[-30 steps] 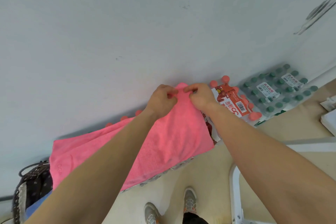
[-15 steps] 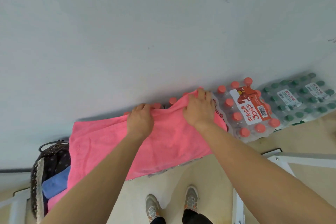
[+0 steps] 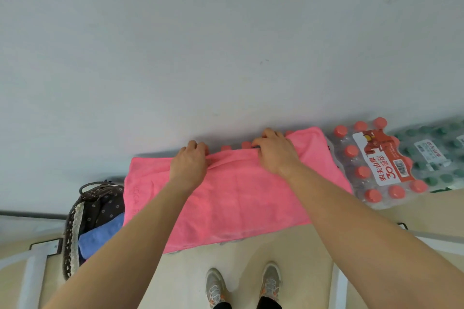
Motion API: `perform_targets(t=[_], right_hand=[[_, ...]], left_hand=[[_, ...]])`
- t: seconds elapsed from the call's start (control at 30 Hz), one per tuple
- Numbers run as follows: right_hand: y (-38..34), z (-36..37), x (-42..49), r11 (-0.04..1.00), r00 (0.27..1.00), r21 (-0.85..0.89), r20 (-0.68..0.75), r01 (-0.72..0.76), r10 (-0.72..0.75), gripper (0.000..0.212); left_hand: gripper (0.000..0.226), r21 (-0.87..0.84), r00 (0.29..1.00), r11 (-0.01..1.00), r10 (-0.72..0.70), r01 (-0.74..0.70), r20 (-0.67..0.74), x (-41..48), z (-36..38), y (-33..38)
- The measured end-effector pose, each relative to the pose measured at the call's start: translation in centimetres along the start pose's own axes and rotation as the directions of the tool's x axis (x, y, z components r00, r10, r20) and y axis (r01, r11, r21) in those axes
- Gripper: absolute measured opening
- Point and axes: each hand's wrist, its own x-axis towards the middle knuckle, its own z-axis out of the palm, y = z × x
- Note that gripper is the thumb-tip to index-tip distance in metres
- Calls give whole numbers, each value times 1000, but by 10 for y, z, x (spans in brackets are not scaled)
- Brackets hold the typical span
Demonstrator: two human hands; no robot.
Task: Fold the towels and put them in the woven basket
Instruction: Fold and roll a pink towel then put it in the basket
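My left grip [image 3: 189, 165] and right grip [image 3: 275, 152] each pinch the far edge of the pink towel [image 3: 238, 198], fingertips tucked out of sight, and it hides most of the red-cap bottles [image 3: 246, 145] under it, just beside the woven basket [image 3: 71, 228] partly behind my arm

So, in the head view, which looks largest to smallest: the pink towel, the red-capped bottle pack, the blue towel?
1. Pink towel, clearly largest.
2. Red-capped bottle pack.
3. Blue towel, smallest as seen, though partly hidden in the basket.

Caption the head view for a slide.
Left hand and right hand grip the pink towel at its far edge, woven basket alongside.
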Motion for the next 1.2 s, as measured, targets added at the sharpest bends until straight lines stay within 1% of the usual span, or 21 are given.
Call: perform_targets(t=[0.1, 0.27, 0.37, 0.47, 0.53, 0.67, 0.73, 0.8, 0.87, 0.93, 0.97, 1.03, 1.07, 1.13, 1.2], right_hand=[[-5, -3, 3, 1000, 999, -25, 50, -18, 19, 27], [-11, -8, 4, 996, 993, -82, 103, -45, 53, 43], [-11, -9, 5, 994, 990, -92, 121, -65, 76, 43], [-7, -12, 9, 993, 994, -88, 75, -77, 84, 38], [-4, -15, 13, 990, 992, -77, 28, -117, 119, 38], [-2, -21, 18, 982, 984, -60, -4, -177, 177, 43], [-3, -23, 17, 982, 982, -41, -26, -185, 184, 37], [-5, -20, 16, 983, 982, 8, -47, -185, 185, 25], [-7, -17, 11, 979, 979, 66, -62, -191, 195, 22], [-13, -13, 5, 978, 976, 96, -93, -186, 195, 28], [-18, -10, 1, 976, 974, 104, -104, -189, 200, 34], [-35, -4, -8, 972, 969, 103, -109, -211, 221, 52], [-46, 0, -13, 974, 969, 89, -120, -207, 216, 57], [-74, 12, -21, 990, 980, 54, -144, -132, 138, 59], [-106, 28, -25, 999, 988, 35, -152, -3, 8, 58]], left_hand=[[20, -14, 1000, 1000, 7, -7, 14, 5, -1, -7], [15, -173, 997, 984, -54, 42, -61, 13, -10, -7], [12, -229, 993, 972, -81, 58, -90, 12, -11, -7], [8, -328, 986, 944, -84, 32, -147, 10, -7, -9], [8, -387, 979, 922, -89, 12, -182, 10, -4, -12], [23, -441, 974, 897, -96, -6, -207, 10, -1, -14], [29, -446, 975, 895, -83, -19, -206, 7, 1, -14], [34, -439, 979, 898, -57, -36, -198, 4, 3, -15], [39, -436, 986, 898, -20, -54, -164, -2, 5, -16], [41, -417, 988, 906, 9, -73, -154, -11, 5, -18], [41, -395, 987, 916, 9, -72, -158, -17, 6, -21], [41, -333, 985, 942, -22, -37, -173, -31, 7, -34], [41, -298, 983, 954, -53, -2, -176, -37, 7, -43], [41, -238, 977, 967, -135, 94, -163, -48, 9, -67], [43, -200, 968, 965, -200, 168, -150, -55, 6, -90]])
